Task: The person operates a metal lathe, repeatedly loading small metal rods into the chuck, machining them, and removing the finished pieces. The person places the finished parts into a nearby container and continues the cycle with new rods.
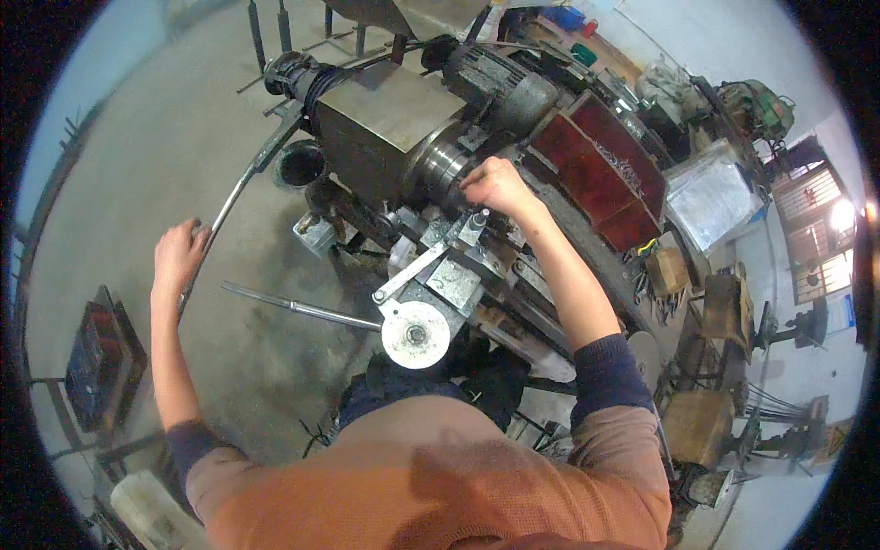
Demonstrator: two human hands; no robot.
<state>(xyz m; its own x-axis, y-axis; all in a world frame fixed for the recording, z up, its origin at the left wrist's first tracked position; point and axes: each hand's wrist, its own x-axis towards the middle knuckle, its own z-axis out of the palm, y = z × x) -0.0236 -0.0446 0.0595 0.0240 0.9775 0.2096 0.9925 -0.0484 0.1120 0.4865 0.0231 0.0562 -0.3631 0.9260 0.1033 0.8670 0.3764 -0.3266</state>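
Observation:
My left hand point(181, 252) is closed at the long metal lever point(236, 197), which slants up to the left end of the lathe headstock point(390, 115). My right hand point(498, 188) reaches to the front of the round steel chuck point(442, 167), its fingers pinched together. Whatever lies between those fingertips is hidden. Just below that hand stands the tool post bolt point(478, 219) on the carriage. Closer to my body are a flat clamp handle point(411, 273) and a round pale handwheel point(415, 335). A long steel rod handle point(302, 307) sticks out leftward beside the handwheel.
Behind the chuck stands a motor point(504, 87), with a dark red metal tray point(600, 170) holding shavings to its right. A plastic-wrapped bundle point(710, 197) lies farther right, near loose tools point(665, 280). A dark box-like object point(103, 362) stands at the far left.

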